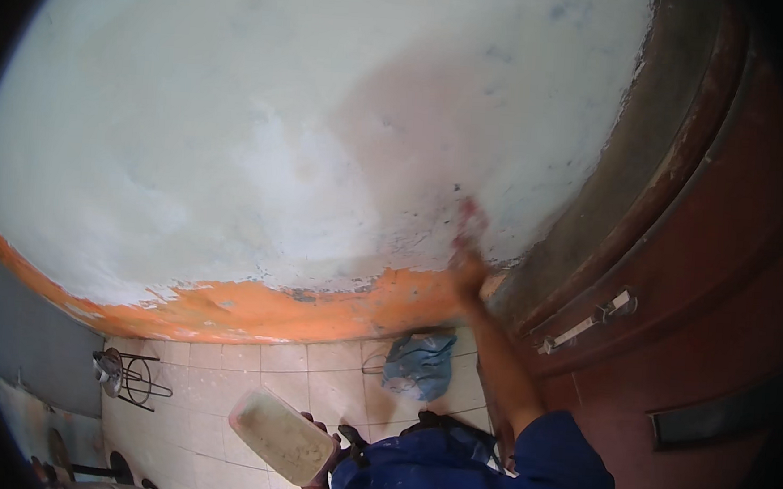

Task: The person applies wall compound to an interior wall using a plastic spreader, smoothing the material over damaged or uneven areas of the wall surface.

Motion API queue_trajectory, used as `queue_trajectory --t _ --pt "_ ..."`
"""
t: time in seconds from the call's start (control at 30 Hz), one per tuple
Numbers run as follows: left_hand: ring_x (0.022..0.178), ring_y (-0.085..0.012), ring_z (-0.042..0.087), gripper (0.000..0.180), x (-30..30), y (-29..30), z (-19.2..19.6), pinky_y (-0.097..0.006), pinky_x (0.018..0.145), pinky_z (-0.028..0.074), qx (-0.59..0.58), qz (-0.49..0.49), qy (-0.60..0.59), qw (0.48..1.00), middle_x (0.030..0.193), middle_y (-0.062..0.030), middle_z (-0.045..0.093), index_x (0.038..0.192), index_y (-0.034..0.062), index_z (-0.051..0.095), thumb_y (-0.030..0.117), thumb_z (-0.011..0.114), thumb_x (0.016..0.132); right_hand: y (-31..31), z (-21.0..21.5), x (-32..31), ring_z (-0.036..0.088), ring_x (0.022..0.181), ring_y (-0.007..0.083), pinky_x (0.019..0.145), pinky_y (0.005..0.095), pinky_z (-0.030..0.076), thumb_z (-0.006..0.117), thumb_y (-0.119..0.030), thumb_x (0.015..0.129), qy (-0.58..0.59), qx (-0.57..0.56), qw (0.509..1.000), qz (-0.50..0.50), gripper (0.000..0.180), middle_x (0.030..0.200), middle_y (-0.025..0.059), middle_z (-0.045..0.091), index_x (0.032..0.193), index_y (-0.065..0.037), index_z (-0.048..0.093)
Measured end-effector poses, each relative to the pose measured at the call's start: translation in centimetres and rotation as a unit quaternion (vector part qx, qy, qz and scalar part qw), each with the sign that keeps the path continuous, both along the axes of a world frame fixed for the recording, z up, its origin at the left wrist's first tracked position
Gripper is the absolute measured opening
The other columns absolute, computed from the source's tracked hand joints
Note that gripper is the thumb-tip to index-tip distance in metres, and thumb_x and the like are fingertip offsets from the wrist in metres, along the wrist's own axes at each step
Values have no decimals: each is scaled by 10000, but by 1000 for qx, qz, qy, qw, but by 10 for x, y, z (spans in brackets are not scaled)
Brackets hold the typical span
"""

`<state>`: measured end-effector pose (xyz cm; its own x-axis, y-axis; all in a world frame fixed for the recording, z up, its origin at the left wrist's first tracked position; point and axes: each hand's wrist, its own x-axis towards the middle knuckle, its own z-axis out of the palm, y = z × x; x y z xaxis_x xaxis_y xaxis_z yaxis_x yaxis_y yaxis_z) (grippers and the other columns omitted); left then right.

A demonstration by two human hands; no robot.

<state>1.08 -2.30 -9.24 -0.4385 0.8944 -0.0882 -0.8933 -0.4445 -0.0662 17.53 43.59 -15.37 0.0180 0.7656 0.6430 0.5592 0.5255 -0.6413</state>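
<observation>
My right hand (468, 269) reaches up to the wall (282, 130) and grips a reddish scraping tool (468, 215), blurred, pressed against the pale patched plaster near the brown door frame (632, 188). Low down, my left hand (322, 463) holds a flat rectangular board (281, 437) smeared with whitish paste, level above the tiled floor. The wall is whitish-green above and has an orange band (253, 312) along its base, chipped where the two colours meet.
A dark red-brown door (720, 291) with a metal latch (588, 322) stands at the right. A blue plastic bag (420, 363) lies on the tiled floor (221, 386) by the wall. A metal stand (128, 376) with a pot is at the left.
</observation>
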Motion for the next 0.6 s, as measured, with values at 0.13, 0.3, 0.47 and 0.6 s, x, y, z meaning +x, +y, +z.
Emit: queue_trajectory --t 0.13,0.3,0.47,0.6 --pt "1171 -264 433 635 -11 -8 -3 -589 994 175 13 -2 19 1000 1248 -112 471 1272 66 407 512 490 828 -118 11 -60 637 798 326 647 385 527 591 -9 686 -101 48 976 184 217 930 196 638 898 -35 630" --pt "1187 -271 420 607 -5 -6 2 -608 983 202 30 -6 -4 1000 1273 -91 455 1276 133 421 539 471 827 -111 202 -66 551 1111 349 800 374 538 541 85 687 -19 271 958 96 496 1204 158 566 1169 -32 573" --pt "1221 -268 379 564 -8 8 10 -635 966 206 -7 -28 -132 991 1271 -59 435 1283 183 425 519 483 833 -83 277 -101 534 1092 390 887 413 490 547 6 710 -103 293 950 8 529 1236 192 527 1238 -16 517" --pt "1230 -284 366 551 -26 13 -10 -645 987 168 24 -91 52 994 1266 -64 427 1281 180 430 503 492 839 -69 171 -146 499 1097 440 917 438 461 527 -101 768 -199 242 949 -26 508 1250 221 502 1261 12 482"
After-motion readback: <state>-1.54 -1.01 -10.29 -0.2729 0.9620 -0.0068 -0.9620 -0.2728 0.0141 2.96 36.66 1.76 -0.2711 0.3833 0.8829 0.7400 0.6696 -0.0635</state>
